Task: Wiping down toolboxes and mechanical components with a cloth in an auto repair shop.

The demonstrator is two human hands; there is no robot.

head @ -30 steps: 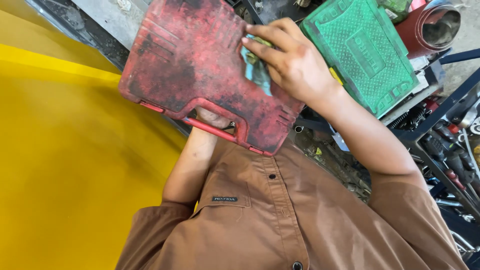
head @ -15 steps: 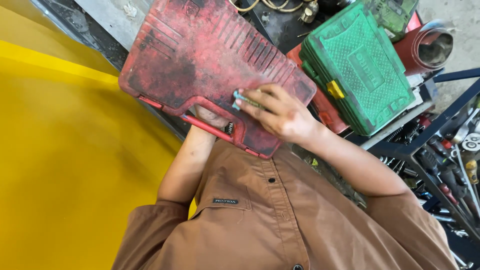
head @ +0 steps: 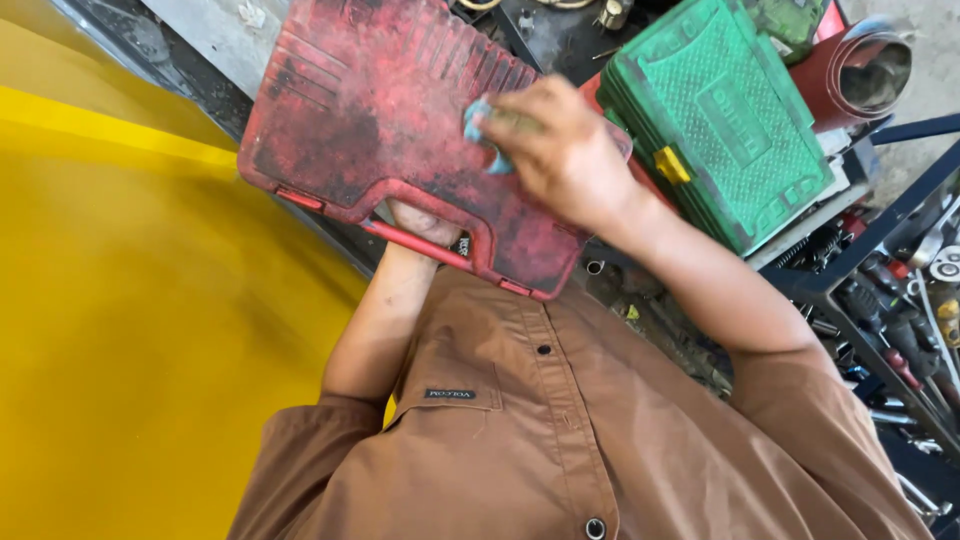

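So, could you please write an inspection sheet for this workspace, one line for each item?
Surface: yellow panel at one side, smooth.
Job's things: red tool case, dirty with black marks; blue cloth pressed on it.
Clutter: green tool case, red roll, tools in the dark rack.
Hands: left hand grips the case through its handle; right hand holds the cloth on the case.
Cables: nothing seen.
Surroundings: brown shirt of the person, grey floor.

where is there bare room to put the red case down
Bare: the broad yellow surface left of the red case. Crowded: right of it, the green case, the red roll and the tool rack sit close together.
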